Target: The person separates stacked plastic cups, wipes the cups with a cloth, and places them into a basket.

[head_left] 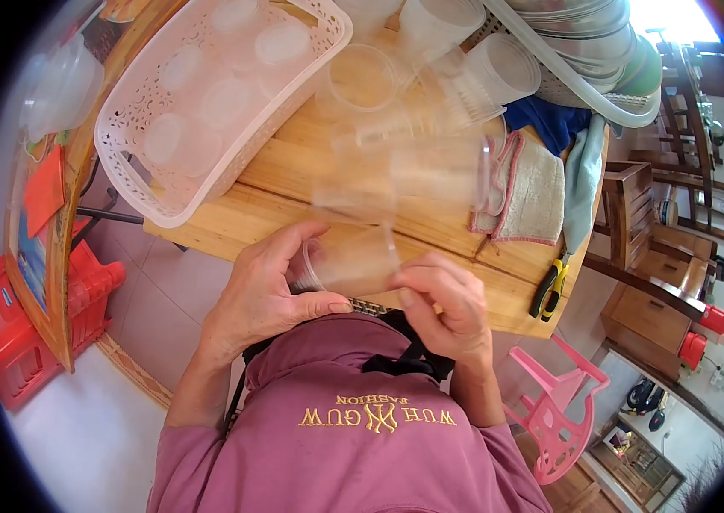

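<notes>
A clear plastic cup [353, 259] lies on its side in front of my chest, above the table's near edge. My left hand [264, 286] grips it at the rim end, thumb below and fingers above. The fingers of my right hand [447, 299] are pinched together at the cup's other end, touching its edge. Just beyond, more clear plastic cups lie on the wooden table, among them one on its side [439, 175] and one with its round rim showing [362, 79]. Several of these look see-through and blurred.
A pink basket [242, 171] with lidded tubs stands at the back left. A folded cloth [533, 192] and yellow-black pliers [550, 291] lie on the right. A pale basket of bowls [567, 68] stands at the back right. A pink plastic chair [559, 410] is beside the table.
</notes>
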Demonstrator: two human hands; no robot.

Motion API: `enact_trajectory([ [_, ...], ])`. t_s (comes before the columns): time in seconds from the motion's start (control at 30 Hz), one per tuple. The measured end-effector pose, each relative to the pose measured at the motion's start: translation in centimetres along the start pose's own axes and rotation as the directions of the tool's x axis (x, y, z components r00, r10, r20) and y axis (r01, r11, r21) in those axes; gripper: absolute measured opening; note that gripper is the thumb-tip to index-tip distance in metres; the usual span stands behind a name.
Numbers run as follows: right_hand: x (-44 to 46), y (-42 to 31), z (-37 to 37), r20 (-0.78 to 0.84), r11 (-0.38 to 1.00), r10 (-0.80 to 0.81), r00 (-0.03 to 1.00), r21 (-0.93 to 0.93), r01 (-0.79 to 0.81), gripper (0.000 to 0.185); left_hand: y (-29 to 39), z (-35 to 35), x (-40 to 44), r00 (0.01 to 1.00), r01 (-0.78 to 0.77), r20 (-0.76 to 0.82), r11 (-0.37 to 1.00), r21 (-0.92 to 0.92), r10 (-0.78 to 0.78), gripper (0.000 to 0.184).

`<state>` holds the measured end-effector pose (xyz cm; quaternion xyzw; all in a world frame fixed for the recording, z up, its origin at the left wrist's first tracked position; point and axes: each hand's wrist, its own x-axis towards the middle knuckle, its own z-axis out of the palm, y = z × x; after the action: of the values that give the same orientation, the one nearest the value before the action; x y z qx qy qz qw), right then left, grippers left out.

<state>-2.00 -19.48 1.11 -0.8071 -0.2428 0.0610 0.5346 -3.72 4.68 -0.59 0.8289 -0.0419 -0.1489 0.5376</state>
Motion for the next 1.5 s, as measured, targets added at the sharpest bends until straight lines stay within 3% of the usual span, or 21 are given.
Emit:
enact_trajectory([
  [0.17,-2.0,1.1,-1.2,-0.143,1.0,0.018,0.99,0.0,-0.019,0.011,0.1,0.2,-0.1,0.999,0.053,0.006,0.997,-0.054,-0.053,0.086],
  [0.23,-2.4,1.1,-1.2,-0.166,0.99,0.143,0.976,0.018,-0.142,0.011,0.4,0.2,0.0,1.0,0.025,-0.001,1.0,0.004,-0.025,0.086],
  [0.37,-2.4,1.3,-0.7,-0.162,0.996,0.078,0.984,-0.041,-0.085,0.01,0.1,0.4,-0.1,1.0,-0.002,-0.022,1.0,-0.025,0.001,0.086],
  [0.47,-3.4,1.9,-0.7,-0.258,0.999,0.009,0.966,-0.035,-0.019,0.01,0.1,0.0,-0.4,1.0,0.003,-0.018,1.0,-0.028,-0.003,0.085],
  [0.53,-4.2,2.2,-1.0,-0.323,0.989,0.126,0.938,-0.032,-0.144,0.009,-0.4,0.0,-0.6,0.996,-0.069,-0.053,0.994,-0.079,0.065,0.085],
  [0.63,-3.9,2.7,-0.5,-0.276,0.981,0.17,0.946,-0.044,-0.189,0.012,-0.2,-0.4,-1.0,0.995,-0.099,-0.043,0.982,-0.159,0.093,0.086],
  [0.77,-2.9,2.3,1.2,-0.276,0.988,0.156,0.948,0.042,-0.15,0.022,-0.3,-0.1,-1.0,0.988,-0.148,-0.071,0.98,-0.135,0.139,0.088],
  [0.87,-2.7,2.4,1.6,-0.247,0.979,0.2,0.948,0.076,-0.187,0.028,-0.4,0.1,-0.8,0.964,-0.193,-0.208,0.972,-0.132,0.163,0.089],
  [1.07,-1.9,2.1,1.9,-0.158,0.974,0.203,0.966,-0.063,-0.216,0.028,-1.3,0.3,0.2,0.914,-0.212,-0.327,0.97,0.118,0.239,0.09],
  [1.13,-1.7,2.7,1.8,-0.114,0.974,0.001,0.993,-0.225,-0.027,0.025,-1.5,0.8,0.6,0.895,-0.226,-0.393,0.974,0.015,0.213,0.093],
  [1.23,-1.8,2.2,1.4,-0.13,0.984,-0.02,0.991,-0.177,-0.004,0.02,-1.7,0.9,0.7,0.904,-0.18,-0.412,0.974,-0.136,0.11,0.094],
  [1.5,-2.4,2.0,0.7,-0.255,0.997,-0.059,0.965,-0.067,0.043,0.019,-1.9,0.5,0.7,0.886,-0.148,-0.441,0.989,0.028,0.145,0.091],
])
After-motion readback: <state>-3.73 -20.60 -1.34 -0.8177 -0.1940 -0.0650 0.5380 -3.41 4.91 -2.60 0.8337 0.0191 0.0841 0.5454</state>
